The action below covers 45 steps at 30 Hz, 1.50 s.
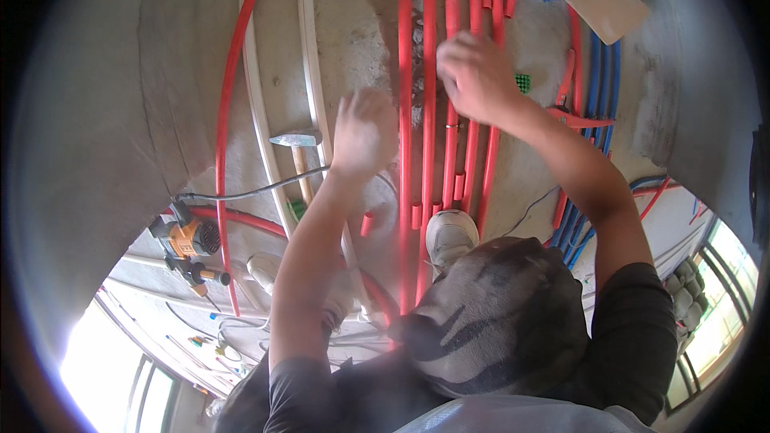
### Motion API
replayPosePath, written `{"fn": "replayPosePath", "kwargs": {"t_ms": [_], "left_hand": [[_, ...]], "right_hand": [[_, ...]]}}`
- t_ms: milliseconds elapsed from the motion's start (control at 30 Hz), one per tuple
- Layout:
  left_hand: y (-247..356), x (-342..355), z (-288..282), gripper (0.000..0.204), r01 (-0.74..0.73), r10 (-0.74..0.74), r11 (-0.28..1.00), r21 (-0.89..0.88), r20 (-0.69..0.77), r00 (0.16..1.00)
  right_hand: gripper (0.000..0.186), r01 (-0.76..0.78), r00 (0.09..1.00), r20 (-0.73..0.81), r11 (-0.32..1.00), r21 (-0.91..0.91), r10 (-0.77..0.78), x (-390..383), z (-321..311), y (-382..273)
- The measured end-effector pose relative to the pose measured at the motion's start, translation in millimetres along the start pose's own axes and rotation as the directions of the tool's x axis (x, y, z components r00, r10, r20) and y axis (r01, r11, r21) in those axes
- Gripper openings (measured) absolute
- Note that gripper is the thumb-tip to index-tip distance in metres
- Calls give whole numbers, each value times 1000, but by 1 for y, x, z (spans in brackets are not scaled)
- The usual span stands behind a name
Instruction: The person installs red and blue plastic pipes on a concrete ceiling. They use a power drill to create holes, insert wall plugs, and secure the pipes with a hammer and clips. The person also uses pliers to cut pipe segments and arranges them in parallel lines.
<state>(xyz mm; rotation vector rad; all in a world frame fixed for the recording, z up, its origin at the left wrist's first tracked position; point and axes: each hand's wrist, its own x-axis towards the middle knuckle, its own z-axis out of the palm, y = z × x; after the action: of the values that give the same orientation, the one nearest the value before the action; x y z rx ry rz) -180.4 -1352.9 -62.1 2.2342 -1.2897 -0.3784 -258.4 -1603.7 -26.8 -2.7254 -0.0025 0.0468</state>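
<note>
While both arms reached out over a bare concrete floor (104,96), the person's right hand (475,74) was curled, fingers bunched and pressed together, on top of a bundle of red conduit pipes (428,72); whether it pinched one pipe or a small fitting could not be told. The left hand (365,132) hung just left of the bundle, fingers loosely folded and blurred, apparently holding nothing, though its grip could not be made out for certain.

The red pipes ran side by side, their long axis from near to far, passing directly under the right hand and just right of the left hand. The right hand was the nearer of the two, touching the bundle; the left stood a little apart from it. Short red couplings (416,215) sat on the pipes nearer the person, beside a grey shoe (451,232).

To the left lay two white pipes (255,88) and one curving red pipe (227,112), with a hammer (297,141) across them and an orange power tool (186,239) farther left, its grey cable (257,191) trailing toward the left arm. To the right ran blue pipes (600,80), a small green piece (523,82) close by the right wrist, and a cardboard sheet (608,2) at the far end. Open floor lay mainly to the far left; the right side was crowded.
</note>
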Motion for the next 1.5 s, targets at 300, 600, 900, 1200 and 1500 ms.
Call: {"fn": "replayPosePath", "kwargs": {"t_ms": [300,600,900,1200,1500], "left_hand": [[11,9,-8,26,-316,327,933,172,-40,944],[-10,36,-5,39,-522,439,778,351,292,850],[-14,98,-18,33,-189,231,943,273,-132,964],[-19,42,-14,29,-278,293,942,188,-58,954],[-16,68,-21,34,43,-76,981,191,169,983]], "right_hand": [[57,444,865,344,877,-185,-365,-54,14,17],[54,607,784,290,777,-169,-550,-30,1,43],[38,532,840,229,831,-164,-492,-17,3,50],[43,634,773,208,747,-201,-600,-2,16,5],[25,450,823,518,824,-343,-234,25,37,4]]}}
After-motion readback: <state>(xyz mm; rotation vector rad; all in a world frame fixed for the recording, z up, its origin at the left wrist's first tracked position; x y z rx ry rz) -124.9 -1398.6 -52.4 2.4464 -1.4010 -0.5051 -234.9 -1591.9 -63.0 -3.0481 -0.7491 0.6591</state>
